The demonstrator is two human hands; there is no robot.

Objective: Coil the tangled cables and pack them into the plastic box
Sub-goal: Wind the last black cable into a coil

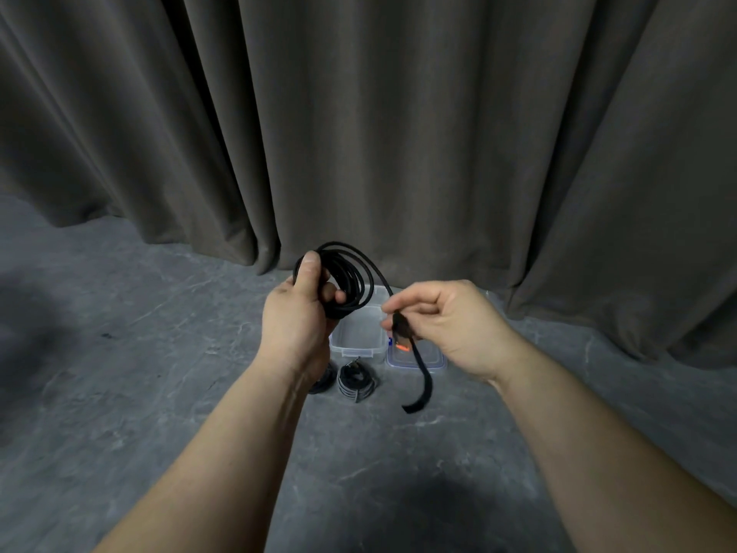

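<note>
Two hands: both raised above the floor, both busy with one black cable.
Left hand (297, 313): fingers curled round a bundle of loops, thumb up along the near side of the bundle.
Black cable (351, 277): several round loops gathered in the left hand; one strand arcs off the far side of the coil and runs right to the other hand.
Right hand (442, 325): fingertips pinch the cable's plug end, remaining fingers curled in.
Plug (400, 333): dark body with an orange tip (402, 347), pointing down and near.
Strap (418, 377): flat black strip hanging from the right-hand pinch, free end curling left at the bottom; whether it is fixed to the cable, cannot tell.
Plastic box (357, 337): clear, open, on the floor under the hands, far side hidden by the coil; nothing visible inside the part that shows.
Lid (432, 359): clear with a blue rim, flat on the floor, just right of the box, partly behind the right hand.
Coiled cable, grey-banded (357, 383): on the floor just near of the box, already looped.
Dark cable (323, 383): left of the banded one, mostly hidden by the left wrist.
Floor (139, 373): grey, marbled.
Curtain (399, 133): dark folds across the far side, hem reaching the floor.
</note>
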